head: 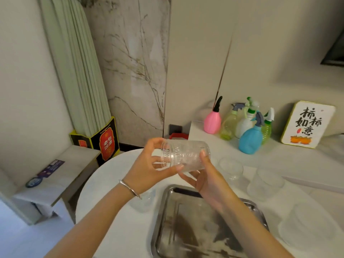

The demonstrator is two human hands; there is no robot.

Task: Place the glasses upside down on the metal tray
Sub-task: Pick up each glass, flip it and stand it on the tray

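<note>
Both hands hold one clear ribbed glass lying on its side in the air, above the far end of the metal tray. My left hand grips its left end; my right hand grips its right end from below. The tray lies on a round white table and nothing stands on it. To the right of the tray stand several more clear glasses, among them one just past my right hand, another glass beyond it and a big one near the right edge. A further glass stands left of the tray, partly hidden by my left wrist.
Several coloured spray bottles and a framed sign stand on the white counter at the back right. A black and red box and a low bench are at the left, beyond the round white table.
</note>
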